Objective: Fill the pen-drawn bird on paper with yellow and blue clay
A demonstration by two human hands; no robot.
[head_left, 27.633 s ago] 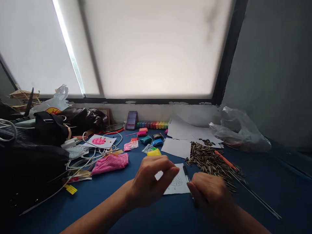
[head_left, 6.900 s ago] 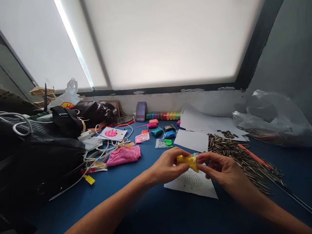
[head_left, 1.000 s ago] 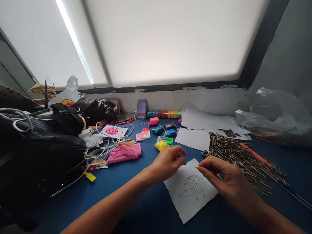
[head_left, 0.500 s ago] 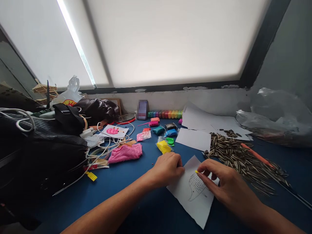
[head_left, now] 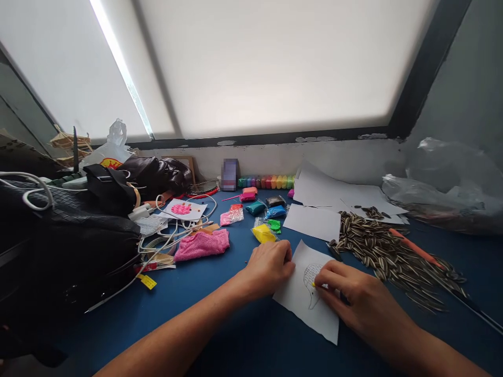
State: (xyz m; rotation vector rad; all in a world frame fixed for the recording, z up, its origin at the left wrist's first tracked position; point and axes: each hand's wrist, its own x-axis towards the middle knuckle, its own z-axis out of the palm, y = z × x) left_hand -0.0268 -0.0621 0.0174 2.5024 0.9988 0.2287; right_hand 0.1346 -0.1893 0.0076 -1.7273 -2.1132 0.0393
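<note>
A torn-edged white sheet of paper (head_left: 293,303) lies tilted on the blue table, bearing a pencil drawing (head_left: 309,273) of a hedgehog-like animal with a pointed snout. My left hand (head_left: 269,267) is closed at the sheet's left edge, its thumb on the paper. Between the thumb and fingers of my right hand (head_left: 349,290) is a small bit of yellow clay (head_left: 314,285), held against the drawing. This hand covers the right part of the picture. Just beyond my left hand rests a bag of yellow clay (head_left: 263,234).
Striped sunflower seeds (head_left: 369,246) are heaped on the right, with an orange-handled tool (head_left: 416,248) across them. Blank paper (head_left: 312,222) lies behind. Several clay packets (head_left: 256,208) sit mid-table. A pink cloth (head_left: 202,245), white cables and a black bag (head_left: 86,246) occupy the left.
The sheet has turned slightly under my hands. My right hand has brought the yellow clay lower and a little left, from the drawing's upper edge to near its face.
</note>
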